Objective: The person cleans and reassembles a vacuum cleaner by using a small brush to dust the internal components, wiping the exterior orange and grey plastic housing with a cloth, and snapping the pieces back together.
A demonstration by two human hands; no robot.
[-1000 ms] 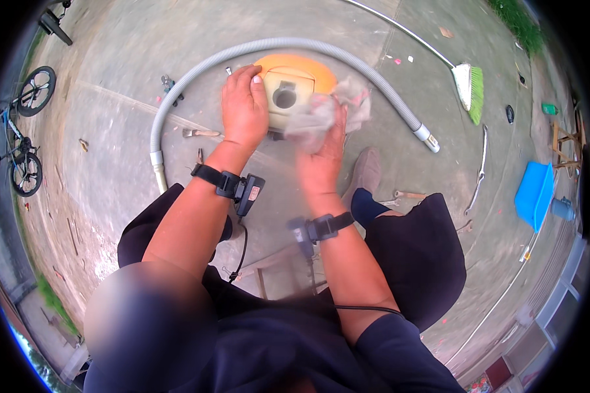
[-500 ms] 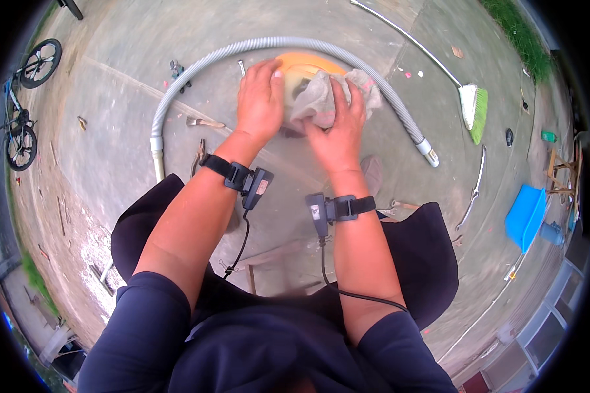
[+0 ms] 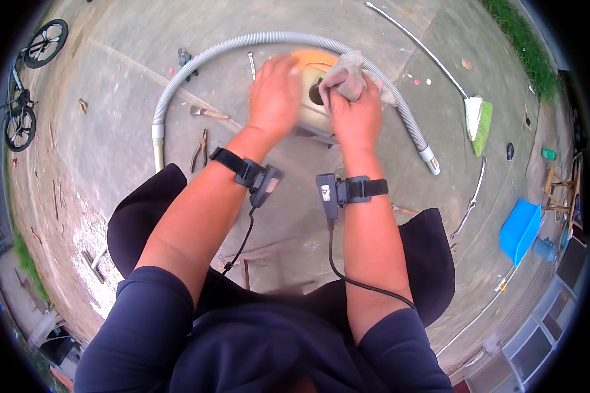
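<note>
A cream housing [image 3: 315, 116] with an orange upper part [image 3: 316, 58] and a dark round hole stands on the concrete in front of me. My left hand [image 3: 275, 93] is on its left side, holding it there; those fingertips are smeared by motion. In my right hand [image 3: 358, 118] a crumpled grey-pink cloth [image 3: 346, 77] is gripped, pressed against the right side of the housing beside the hole. Part of the housing is hidden behind both hands and the cloth.
A grey corrugated hose [image 3: 242, 43] arches around the housing. Pliers [image 3: 198, 150], a paintbrush [image 3: 209, 112] and a wrench [image 3: 252, 65] lie on the left. To the right are a broom [image 3: 478, 121], a long wrench [image 3: 471, 198] and a blue tub [image 3: 520, 229]. A bicycle [image 3: 21, 88] is far left.
My right hand has moved right and its fingers have closed around the cloth, now bunched. The dark hole of the housing shows more fully. My left hand has shifted slightly right.
</note>
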